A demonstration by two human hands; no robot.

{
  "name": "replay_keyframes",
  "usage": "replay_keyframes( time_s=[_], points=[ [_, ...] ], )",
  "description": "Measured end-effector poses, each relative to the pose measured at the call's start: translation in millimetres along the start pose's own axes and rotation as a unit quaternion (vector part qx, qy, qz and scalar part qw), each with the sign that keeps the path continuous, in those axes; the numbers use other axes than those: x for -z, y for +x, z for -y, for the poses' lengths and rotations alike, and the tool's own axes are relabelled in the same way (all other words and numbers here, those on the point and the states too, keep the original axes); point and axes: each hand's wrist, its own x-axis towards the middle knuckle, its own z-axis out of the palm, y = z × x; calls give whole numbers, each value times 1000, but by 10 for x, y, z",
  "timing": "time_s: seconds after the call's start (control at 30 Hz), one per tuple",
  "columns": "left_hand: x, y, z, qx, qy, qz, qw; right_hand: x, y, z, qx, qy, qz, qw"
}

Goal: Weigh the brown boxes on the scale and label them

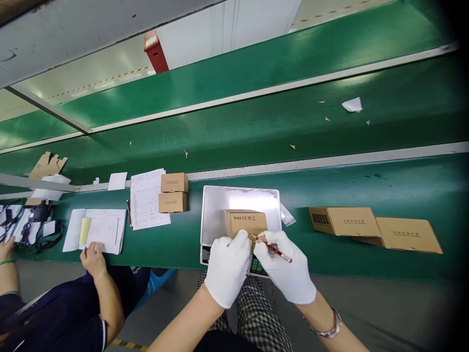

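Cardboard box [250, 223] against gloved fingers [240, 240]

Left hand [229, 266] and right hand [289, 271] wear white gloves [300, 286], the right wrist [318, 312] a silvery bracelet [334, 326]; trousers [258, 313] are checked black-and-white.

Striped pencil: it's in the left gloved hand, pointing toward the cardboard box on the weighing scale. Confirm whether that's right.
Wrong hand: the head view shows the striped pencil in the right gloved hand, not the left gloved hand. It does point toward the cardboard box on the weighing scale.
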Motion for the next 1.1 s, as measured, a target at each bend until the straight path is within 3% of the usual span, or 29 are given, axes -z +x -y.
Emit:
replay_keyframes(
  time_s=[0.33, 0.63, 0.77, 0.93, 1.03, 1.1],
  points=[
    [11, 1, -4, 6, -26, 7, 1000, -7, -21, -15, 3, -12, -10, 1000],
    [-1, 4, -4, 9, -7, 39, 999, -38, -52, -9, -46, 2, -15, 999],
    [-80, -37, 2, 5, -10, 37, 999, -44, -61, -5, -102, 36, 7, 994],
    [-156, -79, 26, -2, -15, 7, 1000, -86, -123, -3, -105, 51, -12, 993],
    [-148, -92, 41, -4, -27, 14, 1000, -52, -165, -159, -152, 141, -69, 976],
    [-135, -102, 49, 0, -40, 16, 999, 9, -145, -442, -193, 178, -108, 959]
  ],
)
